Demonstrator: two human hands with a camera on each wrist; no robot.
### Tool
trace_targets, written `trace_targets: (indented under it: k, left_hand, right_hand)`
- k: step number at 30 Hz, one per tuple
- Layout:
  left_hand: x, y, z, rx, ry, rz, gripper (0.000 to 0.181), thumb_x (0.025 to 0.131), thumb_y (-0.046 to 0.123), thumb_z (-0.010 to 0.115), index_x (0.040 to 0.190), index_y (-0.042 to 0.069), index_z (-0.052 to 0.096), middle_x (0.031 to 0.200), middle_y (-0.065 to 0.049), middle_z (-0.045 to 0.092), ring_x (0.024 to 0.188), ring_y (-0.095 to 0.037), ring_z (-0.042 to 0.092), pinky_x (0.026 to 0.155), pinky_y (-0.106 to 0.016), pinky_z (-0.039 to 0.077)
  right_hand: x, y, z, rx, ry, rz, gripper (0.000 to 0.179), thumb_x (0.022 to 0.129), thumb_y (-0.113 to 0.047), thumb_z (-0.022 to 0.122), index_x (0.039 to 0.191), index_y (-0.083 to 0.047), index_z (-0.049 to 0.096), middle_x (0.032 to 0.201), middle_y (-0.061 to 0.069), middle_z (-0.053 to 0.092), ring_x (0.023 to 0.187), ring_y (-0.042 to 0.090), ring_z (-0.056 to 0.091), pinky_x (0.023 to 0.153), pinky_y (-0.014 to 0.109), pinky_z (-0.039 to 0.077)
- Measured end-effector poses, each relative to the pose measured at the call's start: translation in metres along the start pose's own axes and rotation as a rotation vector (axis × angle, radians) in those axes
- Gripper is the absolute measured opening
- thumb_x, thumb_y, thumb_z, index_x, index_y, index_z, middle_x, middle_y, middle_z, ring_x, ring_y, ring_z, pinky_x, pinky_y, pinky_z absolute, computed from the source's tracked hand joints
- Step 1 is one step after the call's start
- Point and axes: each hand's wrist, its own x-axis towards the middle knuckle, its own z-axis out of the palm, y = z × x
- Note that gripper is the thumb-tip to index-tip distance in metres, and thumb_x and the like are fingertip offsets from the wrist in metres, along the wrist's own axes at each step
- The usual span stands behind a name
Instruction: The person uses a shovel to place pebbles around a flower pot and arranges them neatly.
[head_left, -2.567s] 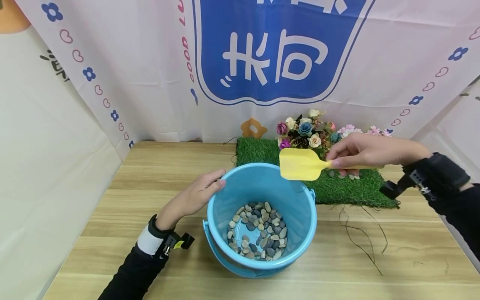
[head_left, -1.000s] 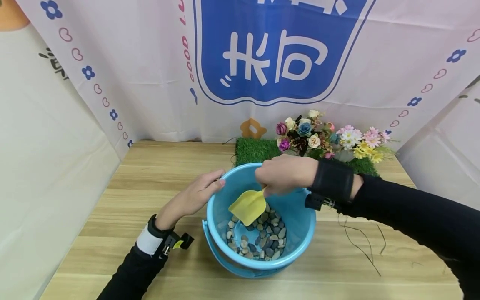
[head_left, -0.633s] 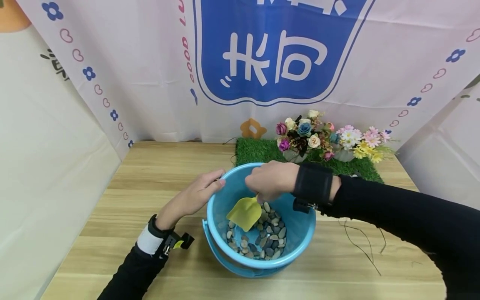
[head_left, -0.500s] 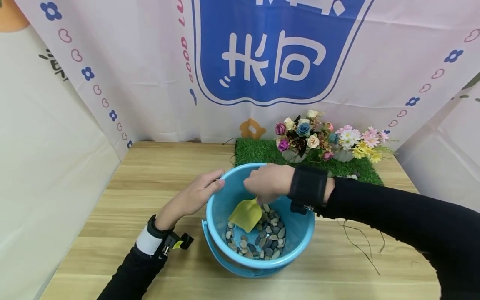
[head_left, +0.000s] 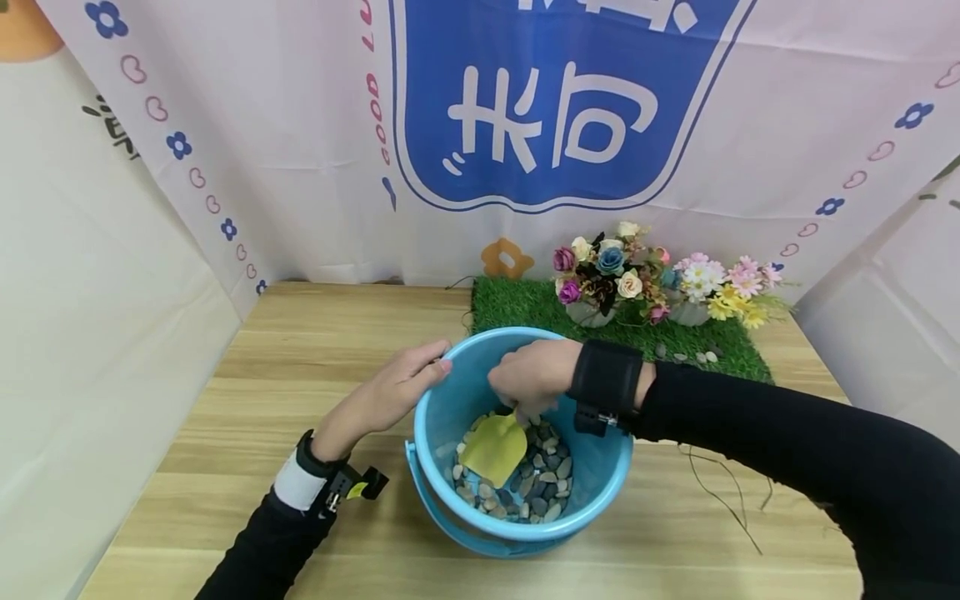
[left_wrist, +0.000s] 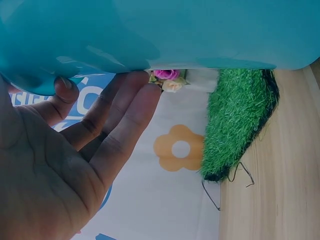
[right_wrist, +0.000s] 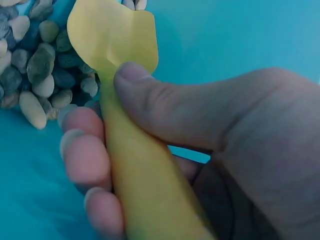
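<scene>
Lower in the blue bucket [head_left: 600, 477] than half a second ago, a yellow plastic shovel [head_left: 493, 452] has its blade down over grey and tan pebbles [head_left: 551, 477]. Curled fingers and thumb of the right hand [head_left: 534, 375] clasp its handle; the left hand [head_left: 386, 396] pinches the bucket's rim. Behind, artificial flowers [head_left: 627, 285] stand on an artificial-grass mat [head_left: 517, 302] atop a wood-grain table [head_left: 322, 333].

From up on the person's head, one camera looks forward and down over bucket [head_left: 600, 467], surface [head_left: 315, 342] and cloth [head_left: 315, 150] behind. The left wrist camera [head_left: 367, 483], turned sideways, peers past the bucket's outside to the grass mat [left_wrist: 237, 115], which the head view shares. The right wrist camera [head_left: 591, 418] sits closest, facing into the bucket; the head view shares its scoop [head_left: 495, 450] and stones [head_left: 553, 475].
</scene>
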Motion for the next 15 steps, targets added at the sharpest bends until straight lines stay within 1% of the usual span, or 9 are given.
trace_targets:
  k: [1, 3, 7, 9, 11, 15]
  left_hand:
    - [0.0, 0.0, 0.0, 0.002, 0.001, 0.0, 0.021, 0.103, 0.023, 0.031, 0.093, 0.011, 0.045, 0.07, -0.006, 0.05, 0.066, -0.017, 0.063, 0.058, -0.033, 0.056]
    - [0.001, 0.0, 0.0, 0.003, 0.002, 0.002, 0.022, 0.103, 0.024, 0.031, 0.093, 0.011, 0.045, 0.07, -0.006, 0.05, 0.066, -0.017, 0.063, 0.058, -0.033, 0.056]
    - [0.001, 0.0, 0.001, -0.001, 0.004, 0.006, 0.021, 0.102, 0.023, 0.031, 0.093, 0.01, 0.045, 0.073, -0.006, 0.052, 0.067, -0.018, 0.064, 0.058, -0.033, 0.056]
    - [0.001, 0.0, 0.001, 0.0, 0.004, 0.007, 0.021, 0.102, 0.023, 0.031, 0.093, 0.01, 0.045, 0.075, -0.006, 0.053, 0.068, -0.018, 0.064, 0.058, -0.033, 0.056]
    - [0.001, 0.001, 0.001, -0.002, 0.005, 0.006, 0.021, 0.102, 0.023, 0.032, 0.094, 0.01, 0.046, 0.076, -0.006, 0.054, 0.068, -0.018, 0.065, 0.058, -0.033, 0.056]
    - [0.001, 0.0, 0.002, -0.006, 0.006, 0.004, 0.021, 0.102, 0.023, 0.032, 0.094, 0.01, 0.046, 0.076, -0.006, 0.055, 0.069, -0.019, 0.065, 0.058, -0.033, 0.056]
  right_hand:
    - [0.0, 0.001, 0.001, 0.017, -0.01, -0.006, 0.015, 0.087, -0.028, 0.064, 0.077, -0.016, 0.063, 0.06, -0.002, 0.059, 0.049, 0.009, 0.056, 0.046, 0.022, 0.044]
    - [0.001, 0.004, 0.003, 0.052, -0.029, -0.031, 0.022, 0.088, -0.026, 0.063, 0.069, -0.016, 0.061, 0.057, -0.001, 0.059, 0.05, 0.01, 0.057, 0.045, 0.021, 0.042]
    - [-0.001, 0.009, 0.007, 0.106, -0.064, -0.087, 0.04, 0.089, -0.026, 0.062, 0.052, -0.017, 0.048, 0.048, -0.001, 0.052, 0.049, 0.014, 0.057, 0.041, 0.02, 0.033]
    - [-0.001, 0.011, 0.009, 0.126, -0.081, -0.107, 0.045, 0.089, -0.026, 0.062, 0.048, -0.017, 0.044, 0.045, -0.001, 0.049, 0.05, 0.017, 0.057, 0.041, 0.02, 0.03]
    - [-0.001, 0.012, 0.01, 0.138, -0.084, -0.129, 0.047, 0.089, -0.025, 0.062, 0.047, -0.017, 0.041, 0.043, -0.001, 0.045, 0.05, 0.018, 0.058, 0.04, 0.02, 0.029]
    - [0.001, 0.014, 0.01, 0.138, -0.079, -0.171, 0.05, 0.088, -0.024, 0.063, 0.047, -0.017, 0.035, 0.041, -0.002, 0.037, 0.049, 0.017, 0.057, 0.041, 0.019, 0.029]
